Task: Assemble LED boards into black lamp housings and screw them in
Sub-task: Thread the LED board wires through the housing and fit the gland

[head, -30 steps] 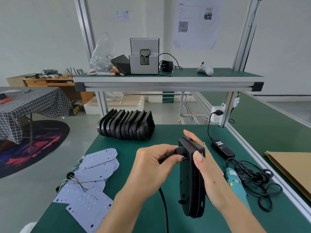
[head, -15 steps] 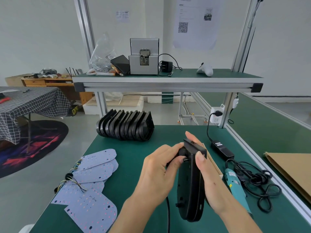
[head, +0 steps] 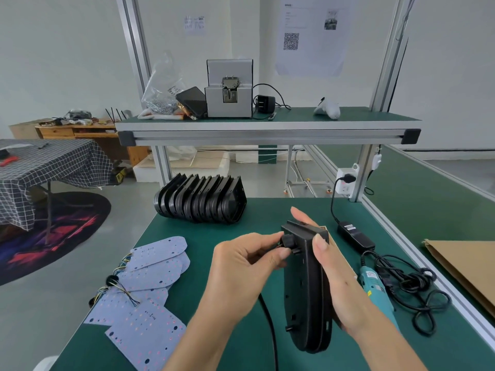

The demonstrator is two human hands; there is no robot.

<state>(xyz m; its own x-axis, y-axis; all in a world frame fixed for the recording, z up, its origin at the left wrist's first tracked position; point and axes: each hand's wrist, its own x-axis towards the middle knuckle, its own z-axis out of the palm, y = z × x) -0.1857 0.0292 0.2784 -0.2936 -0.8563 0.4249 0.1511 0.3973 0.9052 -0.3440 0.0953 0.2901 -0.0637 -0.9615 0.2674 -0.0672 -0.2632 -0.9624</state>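
Holding the housing [head: 308,290] edge-up lengthwise, right hand [head: 345,285] grips; left hand [head: 241,266] pinches its knob [head: 288,241].

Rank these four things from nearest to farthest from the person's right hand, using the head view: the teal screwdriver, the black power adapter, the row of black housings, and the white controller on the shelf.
From the right hand:
1. Teal screwdriver, just right of the wrist.
2. Black power adapter, beyond it, to the right.
3. Row of black housings, at the table's far left edge.
4. White controller, up on the shelf.

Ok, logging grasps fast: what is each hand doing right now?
Left hand: pinching the black cable fitting on the housing.
Right hand: holding the black lamp housing upright.
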